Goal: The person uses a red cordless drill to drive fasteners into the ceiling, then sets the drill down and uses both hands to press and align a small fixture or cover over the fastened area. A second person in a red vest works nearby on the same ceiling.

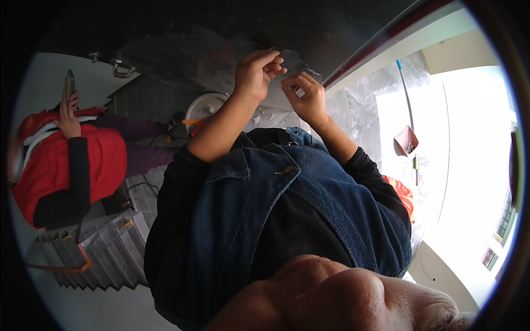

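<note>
Jagged-edged grey piece (296, 64) shows near twelve o'clock; left hand (256, 73) and right hand (307, 98) sit apart beside it, fingers curled, probably for delicacy. Whether they're pinching anything, I can't tell.

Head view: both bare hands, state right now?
Left bare hand: fingers partly curled; any hold cannot be told.
Right bare hand: fingers curled in; any hold cannot be told.
</note>
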Demonstrator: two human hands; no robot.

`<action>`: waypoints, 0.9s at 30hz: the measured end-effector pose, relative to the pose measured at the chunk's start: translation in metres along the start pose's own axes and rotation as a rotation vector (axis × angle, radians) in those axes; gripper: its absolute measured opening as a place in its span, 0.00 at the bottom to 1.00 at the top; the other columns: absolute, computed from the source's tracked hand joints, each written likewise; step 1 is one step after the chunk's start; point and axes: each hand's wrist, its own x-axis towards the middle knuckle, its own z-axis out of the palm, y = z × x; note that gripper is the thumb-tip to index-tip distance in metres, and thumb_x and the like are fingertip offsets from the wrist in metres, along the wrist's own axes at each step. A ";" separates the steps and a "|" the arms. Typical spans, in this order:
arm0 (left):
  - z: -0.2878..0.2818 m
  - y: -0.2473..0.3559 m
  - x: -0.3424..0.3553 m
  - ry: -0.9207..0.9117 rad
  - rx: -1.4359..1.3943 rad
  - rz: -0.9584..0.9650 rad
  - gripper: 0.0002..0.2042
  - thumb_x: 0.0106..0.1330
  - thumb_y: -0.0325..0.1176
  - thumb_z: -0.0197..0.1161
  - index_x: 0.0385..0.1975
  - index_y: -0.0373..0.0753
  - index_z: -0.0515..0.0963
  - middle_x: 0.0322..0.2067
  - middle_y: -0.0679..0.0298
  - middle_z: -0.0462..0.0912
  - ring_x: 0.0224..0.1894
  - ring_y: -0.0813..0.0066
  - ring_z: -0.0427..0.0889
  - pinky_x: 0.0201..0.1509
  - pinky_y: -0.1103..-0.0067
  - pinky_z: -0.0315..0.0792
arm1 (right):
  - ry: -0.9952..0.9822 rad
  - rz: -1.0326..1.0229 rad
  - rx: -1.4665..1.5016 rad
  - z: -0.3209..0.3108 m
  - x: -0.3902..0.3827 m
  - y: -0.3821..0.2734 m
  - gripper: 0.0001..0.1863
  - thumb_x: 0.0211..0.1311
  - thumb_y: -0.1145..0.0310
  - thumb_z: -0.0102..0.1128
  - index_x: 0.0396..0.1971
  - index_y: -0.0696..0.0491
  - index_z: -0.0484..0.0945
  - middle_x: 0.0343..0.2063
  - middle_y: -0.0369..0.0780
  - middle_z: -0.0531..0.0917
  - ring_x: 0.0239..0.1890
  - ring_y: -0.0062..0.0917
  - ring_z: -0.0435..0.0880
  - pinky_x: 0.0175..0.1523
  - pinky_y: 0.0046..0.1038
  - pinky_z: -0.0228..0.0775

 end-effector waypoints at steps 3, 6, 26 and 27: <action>0.002 0.004 -0.003 0.001 -0.036 -0.038 0.05 0.59 0.24 0.59 0.33 0.30 0.78 0.28 0.57 0.81 0.27 0.72 0.79 0.37 0.72 0.78 | -0.011 -0.002 0.009 0.000 -0.001 0.001 0.05 0.45 0.80 0.63 0.25 0.56 0.80 0.26 0.38 0.80 0.25 0.24 0.80 0.29 0.22 0.73; 0.003 0.007 -0.003 0.040 -0.019 -0.073 0.06 0.61 0.26 0.59 0.34 0.31 0.78 0.29 0.59 0.80 0.29 0.73 0.77 0.40 0.71 0.78 | -0.017 -0.002 0.010 0.001 -0.001 0.003 0.05 0.45 0.80 0.63 0.25 0.56 0.80 0.26 0.38 0.80 0.25 0.25 0.80 0.29 0.22 0.73; 0.010 -0.005 0.002 0.180 -0.299 -0.125 0.03 0.56 0.24 0.61 0.26 0.33 0.74 0.19 0.64 0.72 0.24 0.75 0.71 0.37 0.75 0.74 | 0.013 -0.018 0.026 0.004 0.004 0.010 0.05 0.46 0.80 0.64 0.25 0.56 0.80 0.26 0.39 0.81 0.24 0.25 0.80 0.29 0.23 0.73; 0.007 -0.006 0.003 0.195 -0.301 -0.124 0.03 0.56 0.24 0.61 0.26 0.33 0.74 0.19 0.64 0.72 0.24 0.75 0.71 0.37 0.75 0.73 | 0.017 -0.007 0.020 0.006 0.004 0.010 0.05 0.46 0.80 0.64 0.25 0.56 0.80 0.26 0.39 0.81 0.24 0.25 0.80 0.29 0.23 0.73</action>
